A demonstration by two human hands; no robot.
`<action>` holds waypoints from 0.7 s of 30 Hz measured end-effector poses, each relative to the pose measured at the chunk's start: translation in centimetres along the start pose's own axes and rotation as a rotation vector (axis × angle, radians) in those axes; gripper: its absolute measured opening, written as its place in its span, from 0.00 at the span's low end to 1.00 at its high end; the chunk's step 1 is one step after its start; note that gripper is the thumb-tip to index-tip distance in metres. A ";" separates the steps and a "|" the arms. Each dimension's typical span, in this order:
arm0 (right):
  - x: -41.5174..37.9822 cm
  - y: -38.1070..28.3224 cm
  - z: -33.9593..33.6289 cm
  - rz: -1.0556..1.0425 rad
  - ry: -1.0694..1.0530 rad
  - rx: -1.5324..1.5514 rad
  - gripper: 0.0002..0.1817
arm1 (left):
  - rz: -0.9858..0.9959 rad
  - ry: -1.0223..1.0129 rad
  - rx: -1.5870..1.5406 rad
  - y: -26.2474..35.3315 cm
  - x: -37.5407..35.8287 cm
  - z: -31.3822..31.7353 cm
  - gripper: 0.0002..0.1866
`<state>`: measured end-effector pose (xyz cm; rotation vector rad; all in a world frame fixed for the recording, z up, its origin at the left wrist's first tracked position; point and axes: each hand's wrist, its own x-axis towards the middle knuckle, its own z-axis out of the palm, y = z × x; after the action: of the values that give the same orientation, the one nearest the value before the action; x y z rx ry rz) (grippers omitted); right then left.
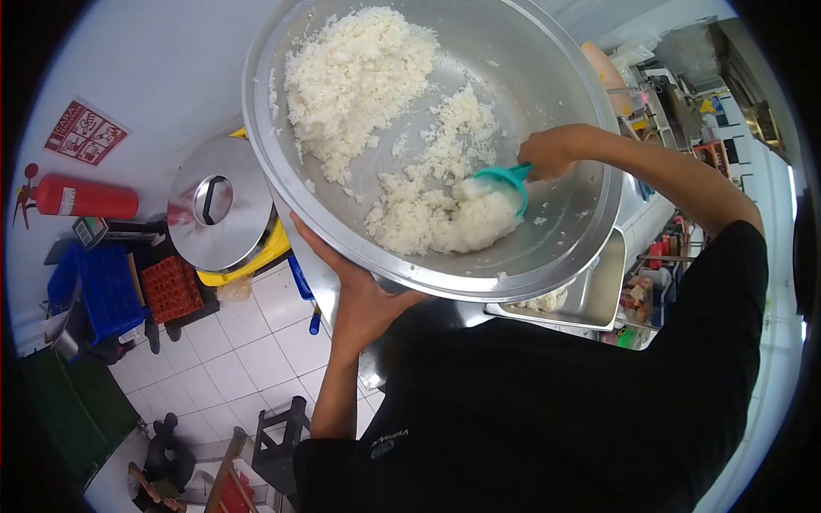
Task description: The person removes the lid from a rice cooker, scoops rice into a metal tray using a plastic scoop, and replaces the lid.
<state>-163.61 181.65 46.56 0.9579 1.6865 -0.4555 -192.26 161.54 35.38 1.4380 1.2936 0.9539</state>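
Note:
A large metal basin (547, 94) fills the upper middle of the view, tilted toward me. White rice (355, 81) is heaped at its left, with looser rice lower down. My right hand (552, 152) is closed round the handle of a teal scoop (513, 177), whose bowl is pressed into the lower mound of rice. My left hand (359, 286) holds the basin's near rim at the lower left, fingers underneath and partly hidden. Below the basin's right side, a rectangular steel tray (603, 286) shows, with some rice in it.
At the left are a lidded steel pot (192, 227) on a yellow base, a red fire extinguisher (90, 197), a blue crate (111, 295) and a red egg tray (175, 289). A dark stool (282, 445) stands on the tiled floor. Another person (167, 462) is at the bottom left.

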 end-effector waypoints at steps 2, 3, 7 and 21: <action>0.5 -1.9 0.2 -0.049 -0.052 0.053 0.19 | -0.007 -0.003 0.000 0.0 -0.2 0.0 0.35; 1.5 -2.5 0.5 -0.162 -0.016 0.078 0.19 | -0.006 0.003 0.002 0.0 -0.1 -0.2 0.33; 0.6 -6.6 -2.0 -0.209 -0.112 0.236 0.18 | 0.031 0.056 0.046 0.9 0.1 -0.3 0.28; 4.8 -11.2 -6.0 -0.426 0.110 0.965 0.16 | -0.061 -0.041 0.021 0.2 0.3 -0.3 0.61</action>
<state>-176.47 180.99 42.24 1.2926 1.7685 -1.6203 -192.48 161.85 35.67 1.4197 1.3132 0.8682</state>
